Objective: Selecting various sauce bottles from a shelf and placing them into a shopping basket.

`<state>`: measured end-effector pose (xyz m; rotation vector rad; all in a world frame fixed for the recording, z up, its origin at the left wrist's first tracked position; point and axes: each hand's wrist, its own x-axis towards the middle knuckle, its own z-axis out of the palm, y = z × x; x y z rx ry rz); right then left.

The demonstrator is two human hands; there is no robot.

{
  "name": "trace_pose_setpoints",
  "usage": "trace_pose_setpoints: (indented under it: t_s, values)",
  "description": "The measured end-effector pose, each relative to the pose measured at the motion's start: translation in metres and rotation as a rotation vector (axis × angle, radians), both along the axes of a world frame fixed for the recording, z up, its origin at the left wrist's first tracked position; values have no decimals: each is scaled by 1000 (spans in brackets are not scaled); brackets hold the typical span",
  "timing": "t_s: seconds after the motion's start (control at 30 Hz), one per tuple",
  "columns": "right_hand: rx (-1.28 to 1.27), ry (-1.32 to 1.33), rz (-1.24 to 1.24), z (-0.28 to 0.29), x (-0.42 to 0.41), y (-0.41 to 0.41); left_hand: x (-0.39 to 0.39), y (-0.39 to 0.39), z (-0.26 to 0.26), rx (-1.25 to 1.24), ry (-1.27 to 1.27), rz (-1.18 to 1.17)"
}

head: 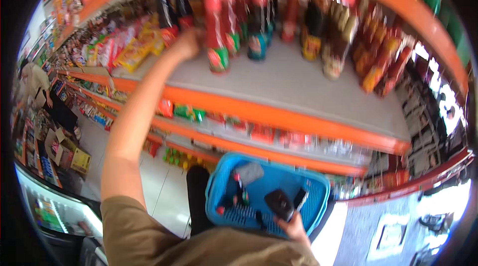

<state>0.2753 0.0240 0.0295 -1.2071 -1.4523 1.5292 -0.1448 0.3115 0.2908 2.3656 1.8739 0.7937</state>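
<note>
My left hand (188, 43) reaches onto a grey shelf (276, 75) with an orange edge, beside dark sauce bottles (166, 12) and left of a red sauce bottle (216, 34) with a green label. Blur hides whether its fingers hold anything. Low in the view, my right hand (293, 225) grips a dark, rounded object (280, 203) over a blue plastic basket (325, 191). Inside the basket lie small bottles (241, 191), a grey item (249, 173) and a black item with white markings (301, 197).
More bottles (336, 49) stand to the right on the shelf, with yellow packets (140, 51) at its left. Lower shelves hold packaged goods. At far left a person (37, 83) stands near open cardboard boxes (61, 150). A lit display case (56, 206) is at lower left.
</note>
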Motion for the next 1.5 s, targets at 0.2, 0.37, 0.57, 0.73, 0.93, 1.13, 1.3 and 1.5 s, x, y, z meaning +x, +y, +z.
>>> trace_pose_setpoints:
  t_s: [0.2,0.37,0.57,0.73,0.93,1.13,1.3,1.5]
  values:
    - [-116,-24,-232,5,48,-2,55,-176,14,-17,-382,-141]
    - [-138,88,-384,6,74,-1,146,-218,-125,-803,-507,-269]
    - [-145,49,-382,17,69,-7,164,-225,-366,-698,-92,257]
    - [-208,58,-336,13,58,-16,169,-222,-385,-738,-412,315]
    - [-106,-20,-199,14,35,-8,189,-232,-298,-604,-919,140]
    - [27,-39,140,38,15,17,182,-204,-184,-643,-1023,-39]
    - [215,-48,401,65,-9,31,175,-196,-188,-693,-883,-148]
    - [221,-67,406,76,-15,26,169,-195,-202,-767,-999,-127]
